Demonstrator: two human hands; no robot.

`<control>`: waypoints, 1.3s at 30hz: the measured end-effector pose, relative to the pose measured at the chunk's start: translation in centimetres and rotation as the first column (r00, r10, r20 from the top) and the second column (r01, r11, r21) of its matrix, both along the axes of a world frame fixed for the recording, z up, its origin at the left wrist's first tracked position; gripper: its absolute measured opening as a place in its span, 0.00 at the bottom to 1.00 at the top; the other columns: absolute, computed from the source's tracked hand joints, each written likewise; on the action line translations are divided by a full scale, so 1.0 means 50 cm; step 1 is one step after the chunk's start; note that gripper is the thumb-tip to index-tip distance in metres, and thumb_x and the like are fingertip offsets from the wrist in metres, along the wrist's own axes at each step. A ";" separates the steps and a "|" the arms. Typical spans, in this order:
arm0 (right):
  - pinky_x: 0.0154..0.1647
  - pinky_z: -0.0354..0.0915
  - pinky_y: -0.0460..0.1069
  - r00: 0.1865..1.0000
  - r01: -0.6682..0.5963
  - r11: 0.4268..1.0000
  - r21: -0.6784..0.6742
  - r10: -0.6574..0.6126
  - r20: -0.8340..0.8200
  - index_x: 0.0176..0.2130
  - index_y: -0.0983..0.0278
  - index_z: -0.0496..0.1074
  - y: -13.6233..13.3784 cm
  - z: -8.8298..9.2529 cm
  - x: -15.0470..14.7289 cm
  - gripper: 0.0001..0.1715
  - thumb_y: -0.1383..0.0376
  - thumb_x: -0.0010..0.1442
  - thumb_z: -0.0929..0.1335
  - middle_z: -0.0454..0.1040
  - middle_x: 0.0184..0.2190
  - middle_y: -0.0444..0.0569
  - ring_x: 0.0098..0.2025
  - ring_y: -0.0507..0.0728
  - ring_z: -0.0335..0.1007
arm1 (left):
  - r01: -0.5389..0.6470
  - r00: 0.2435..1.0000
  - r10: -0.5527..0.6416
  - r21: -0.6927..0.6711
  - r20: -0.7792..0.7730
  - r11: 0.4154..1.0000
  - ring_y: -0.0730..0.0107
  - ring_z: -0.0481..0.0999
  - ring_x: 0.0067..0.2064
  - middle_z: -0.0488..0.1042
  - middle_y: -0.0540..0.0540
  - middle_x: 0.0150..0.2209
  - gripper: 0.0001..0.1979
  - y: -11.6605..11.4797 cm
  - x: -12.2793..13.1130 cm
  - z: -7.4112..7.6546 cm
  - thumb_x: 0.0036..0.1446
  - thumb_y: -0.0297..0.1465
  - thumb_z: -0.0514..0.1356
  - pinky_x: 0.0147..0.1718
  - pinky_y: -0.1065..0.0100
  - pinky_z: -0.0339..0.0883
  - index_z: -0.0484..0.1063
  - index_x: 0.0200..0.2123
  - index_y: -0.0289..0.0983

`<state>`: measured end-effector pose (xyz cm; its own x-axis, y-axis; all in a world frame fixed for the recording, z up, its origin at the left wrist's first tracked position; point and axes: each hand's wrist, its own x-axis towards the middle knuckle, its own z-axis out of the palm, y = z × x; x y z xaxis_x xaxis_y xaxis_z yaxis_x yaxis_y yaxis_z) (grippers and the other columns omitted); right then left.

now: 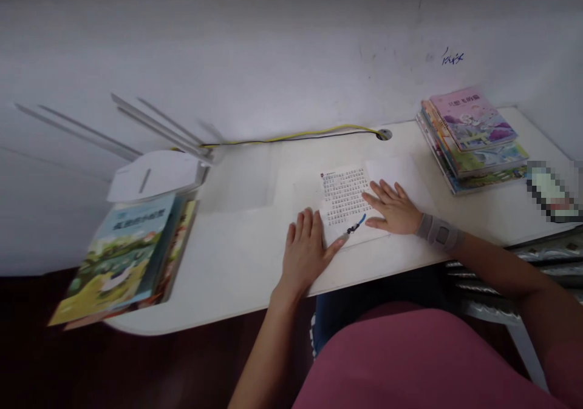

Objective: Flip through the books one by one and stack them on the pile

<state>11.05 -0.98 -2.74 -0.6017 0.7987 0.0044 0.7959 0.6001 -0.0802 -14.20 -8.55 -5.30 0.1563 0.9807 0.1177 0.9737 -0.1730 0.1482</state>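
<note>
A white booklet page printed with rows of characters lies open on the white table. My left hand rests flat at its lower left edge, fingers extended and thumb reaching onto the page. On the right side my right hand lies spread with its fingers over the page; a grey wrist strap is on that wrist. Between the two thumbs a pen with a blue end and a dark part lies on the lower page. Neither hand grips anything.
Stacked picture books stand at the back right, beside a blurred-out object. More picture books overhang the table's left edge, near a white router with long antennas. A yellow cable runs along the wall to a table hole.
</note>
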 end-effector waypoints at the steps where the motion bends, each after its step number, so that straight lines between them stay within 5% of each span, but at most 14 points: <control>1: 0.66 0.44 0.67 1.000 0.002 1.000 0.004 -0.002 -0.002 0.67 0.57 0.50 -0.001 0.000 0.000 0.42 0.40 0.63 0.55 0.44 0.70 0.52 0.70 0.67 0.39 | 0.004 1.000 -0.004 0.001 0.001 1.000 0.38 0.48 0.68 0.51 0.21 0.65 0.47 0.000 -0.001 0.000 0.60 0.58 0.39 0.60 0.39 0.49 0.50 0.65 0.21; 30: 0.64 0.44 0.70 1.000 0.006 1.000 0.020 -0.006 0.001 0.67 0.60 0.50 -0.002 -0.005 0.012 0.41 0.42 0.64 0.54 0.45 0.70 0.54 0.70 0.68 0.40 | 0.006 1.000 -0.006 -0.009 0.009 1.000 0.38 0.48 0.68 0.51 0.23 0.66 0.46 -0.001 0.002 0.008 0.60 0.57 0.41 0.60 0.39 0.49 0.52 0.65 0.24; 39: 0.65 0.44 0.69 0.999 0.027 0.995 0.095 -0.023 -0.039 0.67 0.66 0.52 -0.027 -0.014 0.019 0.35 0.50 0.68 0.52 0.48 0.69 0.57 0.69 0.67 0.43 | -0.009 0.999 0.008 -0.032 -0.034 0.999 0.41 0.47 0.68 0.49 0.24 0.66 0.44 0.004 0.006 0.011 0.61 0.55 0.43 0.61 0.41 0.48 0.51 0.65 0.23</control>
<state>12.02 -2.36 -3.43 -0.5798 0.8082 0.1034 0.8081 0.5866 -0.0542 -13.90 -8.35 -4.77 0.1510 0.9853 0.0804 0.9798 -0.1600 0.1203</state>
